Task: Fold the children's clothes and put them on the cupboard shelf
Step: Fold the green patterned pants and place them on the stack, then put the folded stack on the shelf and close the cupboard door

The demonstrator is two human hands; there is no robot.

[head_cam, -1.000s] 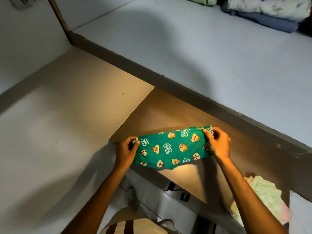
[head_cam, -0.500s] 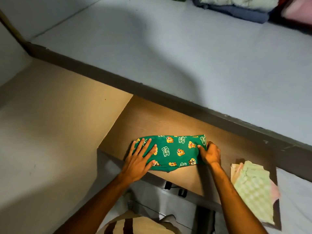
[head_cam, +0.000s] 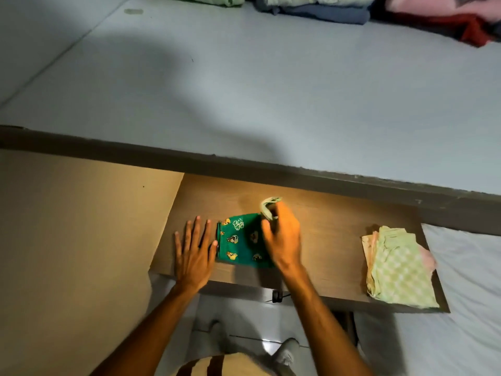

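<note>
The left hand [head_cam: 193,255] is lying palm down on the wooden bench [head_cam: 325,226], its fingers [head_cam: 195,230] spread wide and flat, gripping nothing; the thumb side is resting just against the left edge of the green printed garment [head_cam: 240,244]. The right hand [head_cam: 282,240] is covering the garment's right portion, its fingers [head_cam: 268,234] curling around a fold of pale lining [head_cam: 269,204] turned up at the top right corner; motion blur is preventing a firm reading of how tightly they are closing.

The green garment is lying folded into a compact rectangle on the bench, near its front edge, left of centre. A folded pile of pale green checked and pink clothes [head_cam: 397,267] is sitting well apart at the bench's right end, overhanging the front edge slightly.

Beyond the bench a grey ledge [head_cam: 244,161] is bordering a broad pale surface [head_cam: 244,85], at whose far edge more folded clothes [head_cam: 320,8] are lying. A beige panel [head_cam: 67,226] is adjoining the bench on the left. Tiled floor [head_cam: 244,327] is showing below.
</note>
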